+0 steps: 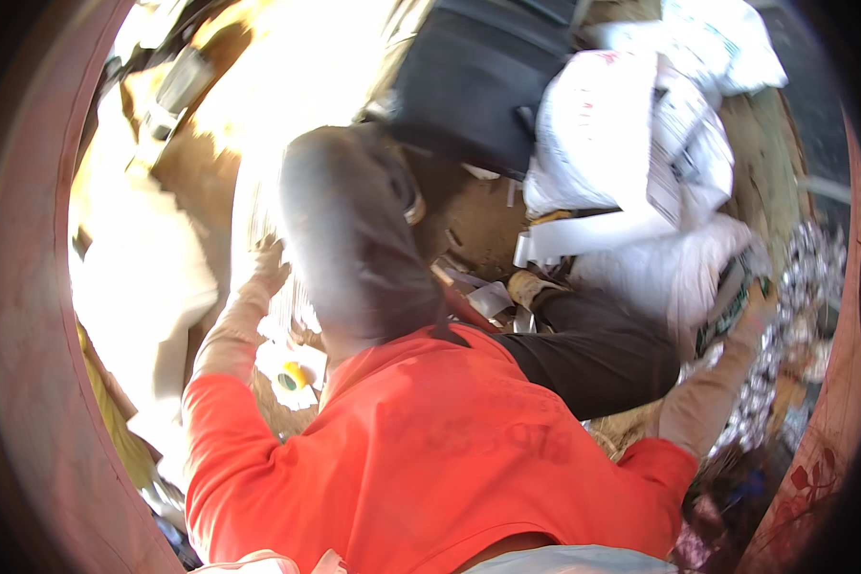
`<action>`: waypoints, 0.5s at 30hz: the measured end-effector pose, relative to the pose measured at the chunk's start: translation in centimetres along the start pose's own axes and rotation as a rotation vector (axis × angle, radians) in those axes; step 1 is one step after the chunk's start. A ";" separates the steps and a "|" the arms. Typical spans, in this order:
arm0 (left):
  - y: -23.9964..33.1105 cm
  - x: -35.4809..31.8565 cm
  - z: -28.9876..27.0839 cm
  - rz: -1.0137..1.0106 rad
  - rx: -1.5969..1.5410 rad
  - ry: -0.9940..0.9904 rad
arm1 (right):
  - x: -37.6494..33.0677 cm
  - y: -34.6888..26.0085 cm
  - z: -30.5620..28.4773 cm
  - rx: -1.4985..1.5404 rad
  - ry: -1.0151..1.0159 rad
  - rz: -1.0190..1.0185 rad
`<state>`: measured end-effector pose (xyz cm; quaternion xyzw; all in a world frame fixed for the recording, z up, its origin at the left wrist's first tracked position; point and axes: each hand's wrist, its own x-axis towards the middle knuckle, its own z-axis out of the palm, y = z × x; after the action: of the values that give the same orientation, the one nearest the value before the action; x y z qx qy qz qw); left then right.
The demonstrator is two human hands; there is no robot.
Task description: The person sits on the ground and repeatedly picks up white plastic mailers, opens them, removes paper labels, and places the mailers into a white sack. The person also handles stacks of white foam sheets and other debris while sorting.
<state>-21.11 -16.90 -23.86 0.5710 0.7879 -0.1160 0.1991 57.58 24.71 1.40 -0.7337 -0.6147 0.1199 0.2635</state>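
Note:
On the left, my left hand (271,264) is against the edge of a bright white stack of sheets (256,206) beside my knee. Glare and blur hide whether its fingers close on the stack. Far to the right, my right hand (760,298) is closed round a dark green and black object (725,306), whose kind I cannot make out. That object lies against a white plastic sack (655,273). Between my arms are my bent legs in dark trousers. A roll of yellow tape (292,376) lies on white scraps below my left hand.
Ahead is a black box-like piece (478,81), with stuffed white sacks (603,129) to its right. Paper scraps (491,299) litter the brown ground. Silvery crumpled material (804,287) lies past my right hand. White blocks or sheets (143,277) glare at left.

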 end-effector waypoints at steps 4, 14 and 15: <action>2.5 -3.4 1.5 -0.274 -0.458 0.008 | 0.0 -3.4 0.1 0.196 -0.024 -0.037; 5.4 0.6 -0.8 -0.509 -0.251 0.266 | -5.4 -17.8 4.1 0.225 -0.155 -0.130; 5.6 -0.6 -0.1 -0.560 -0.276 0.266 | -6.2 -18.6 4.3 0.222 -0.186 -0.163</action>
<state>-15.66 -15.53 -23.23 0.3103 0.9415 0.0171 0.1302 38.51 21.75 6.85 -0.6338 -0.6768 0.2328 0.2934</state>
